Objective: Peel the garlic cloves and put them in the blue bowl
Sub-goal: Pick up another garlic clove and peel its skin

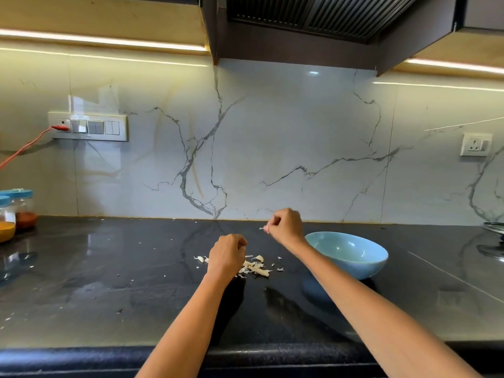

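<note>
Left hand [227,255] curled just left of the blue bowl [351,255], over garlic cloves and peel [255,266] on the counter [109,282]; contents hidden. Right hand [286,225] at bowl's far-left rim, pinching a peel scrap [262,228].

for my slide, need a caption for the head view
Two hands peel garlic over scraps beside a blue bowl.

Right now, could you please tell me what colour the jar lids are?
The jar lids are blue, seen at far left in the head view.
</note>
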